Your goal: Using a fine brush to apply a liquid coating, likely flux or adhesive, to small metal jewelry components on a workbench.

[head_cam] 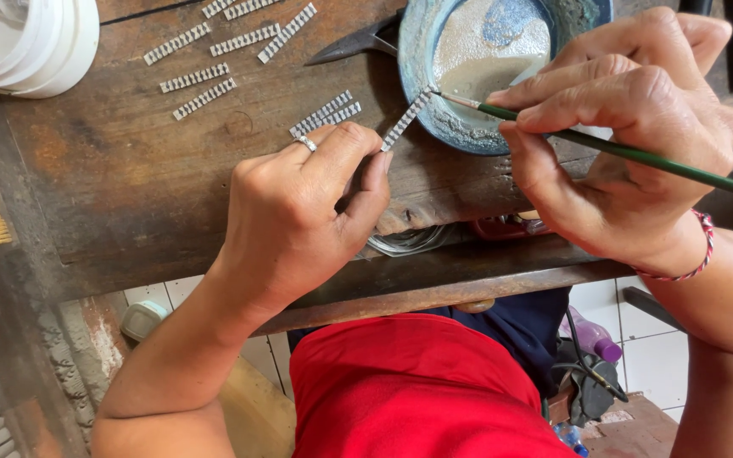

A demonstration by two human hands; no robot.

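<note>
Right now the left hand (299, 212) pinches a small silver patterned strip (409, 117) between thumb and fingers, its far end resting at the rim of a blue-green bowl (417, 51) w/ greyish liquid. The right hand (629, 136) is closed around a thin green-handled brush (621, 151), tip touching the strip's upper end (just at the bowl's edge). More strips (205, 80) lie scattered on the worn wooden bench (112, 187); white tub (36, 42) at top left.

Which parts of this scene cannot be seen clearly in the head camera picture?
- Left hand: its fingertips hide the lower end of the metal strip.
- Green brush: its handle end is cut off by the right edge.
- Blue bowl: top cut off by the upper edge, right side behind the right hand.
</note>
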